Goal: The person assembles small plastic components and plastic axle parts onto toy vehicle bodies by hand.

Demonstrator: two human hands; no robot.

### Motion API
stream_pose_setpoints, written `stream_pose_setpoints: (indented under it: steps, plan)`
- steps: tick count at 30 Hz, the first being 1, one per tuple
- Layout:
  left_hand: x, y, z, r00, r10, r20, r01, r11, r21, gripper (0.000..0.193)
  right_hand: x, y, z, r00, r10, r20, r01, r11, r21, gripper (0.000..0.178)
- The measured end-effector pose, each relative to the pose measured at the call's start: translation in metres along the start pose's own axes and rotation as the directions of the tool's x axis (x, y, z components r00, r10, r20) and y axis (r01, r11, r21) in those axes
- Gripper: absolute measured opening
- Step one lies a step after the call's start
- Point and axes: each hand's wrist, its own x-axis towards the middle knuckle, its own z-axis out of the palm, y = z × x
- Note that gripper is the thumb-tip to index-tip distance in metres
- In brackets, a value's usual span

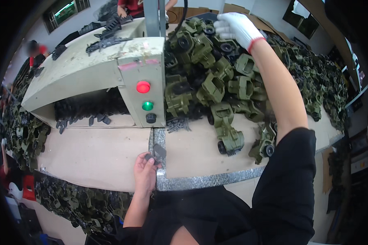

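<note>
My left hand (145,168) is closed, fingertips and thumb pinching a small dark grey plastic part (150,159) at the table's front edge. Just beyond the fingers lies another flat dark grey piece (160,150) on the granite strip. My right hand (238,30), in a white knitted glove with a red cuff, reaches to the far side of a heap of olive-green toy jeeps (210,87). Its fingers are stretched out over the heap, and nothing shows in them. One green jeep body (226,128) with black wheels lies apart, nearer to me.
A cream machine housing (141,69) with a red light, a green light and a black knob stands left of centre. Dark parts fill its opening. Small grey pieces (178,124) lie beside it. More jeeps are heaped at the right and below left. Other people work at the back.
</note>
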Motion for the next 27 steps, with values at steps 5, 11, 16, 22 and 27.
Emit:
stream_pose_setpoints:
  steps: [5,11,16,22,27]
  plan:
    - [-0.005,0.004,-0.008,0.998,0.029,-0.06,-0.026,0.999,0.048,0.021,-0.137,0.031,0.008,0.936,0.08,0.344,0.243,0.563,-0.79,0.04]
    - [0.0,0.003,0.001,1.0,0.027,-0.011,-0.026,0.997,0.077,0.02,-0.201,0.103,0.013,0.79,0.584,0.188,-0.1,0.425,-0.9,0.067]
    - [-0.003,0.002,-0.001,0.999,0.016,-0.029,-0.013,0.996,0.085,0.02,-0.2,0.103,0.006,0.642,0.693,0.33,-0.121,0.515,-0.848,0.049]
    - [0.0,0.001,-0.005,0.995,0.02,-0.094,-0.021,1.0,-0.006,0.02,-0.243,0.076,0.035,0.649,0.519,0.557,0.334,0.463,-0.821,0.025]
    - [0.0,0.011,0.01,0.99,-0.013,-0.139,0.002,0.997,-0.077,0.023,-0.273,0.071,0.093,0.545,-0.055,0.837,0.794,0.354,-0.494,0.019]
